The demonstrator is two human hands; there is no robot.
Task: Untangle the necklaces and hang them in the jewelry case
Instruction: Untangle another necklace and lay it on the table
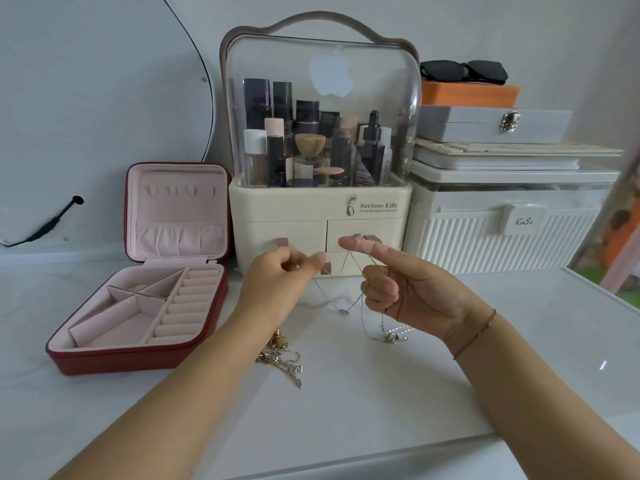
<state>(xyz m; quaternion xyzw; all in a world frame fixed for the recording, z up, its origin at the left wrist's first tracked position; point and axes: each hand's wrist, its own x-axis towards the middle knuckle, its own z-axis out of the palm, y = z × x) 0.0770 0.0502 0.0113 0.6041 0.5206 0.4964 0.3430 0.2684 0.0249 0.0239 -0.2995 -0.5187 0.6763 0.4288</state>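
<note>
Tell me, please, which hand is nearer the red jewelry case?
Left. The left hand is just right of the jewelry case; the right hand is farther right.

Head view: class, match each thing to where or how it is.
Things: 1 jewelry case; 2 sunglasses; 3 silver necklace; 4 gold necklaces.
States: A on the orange box; B draped over a finger of the right hand; C heaped on the table; D open, lid upright.
Pairs: 1-D, 2-A, 3-B, 4-C.
</note>
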